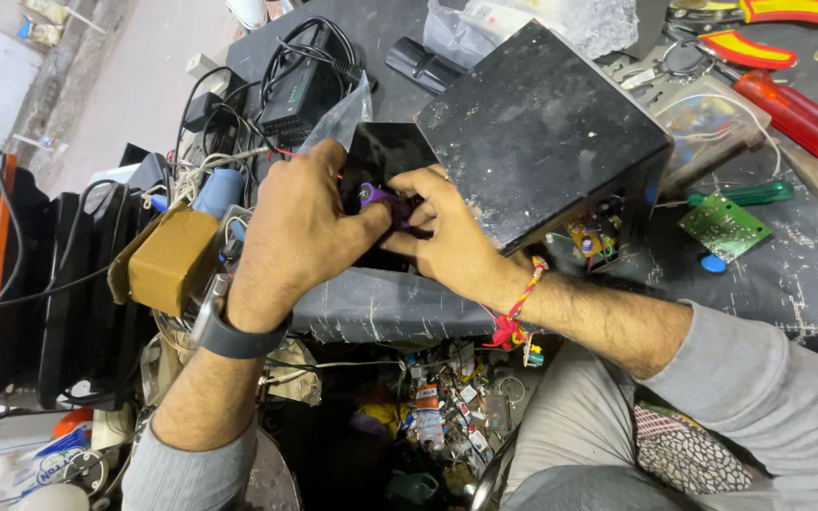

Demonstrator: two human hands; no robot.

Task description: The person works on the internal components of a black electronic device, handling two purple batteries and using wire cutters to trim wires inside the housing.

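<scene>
A purple cylindrical cell [378, 198] is pinched between the thumb and fingers of the left hand [300, 227], while its other end is grasped by the fingertips of the right hand [447, 237], so that both hands are closed on it over a small black panel [385, 156] at the edge of the workbench [788, 274]. Just to the right of the grip a black metal box [542, 128] is seen, tilted, with a green circuit board [723, 227] and red-handled tools [797, 114] farther beyond it, and a tangle of black cables [286, 76] lies above and to the left of the grip.
</scene>
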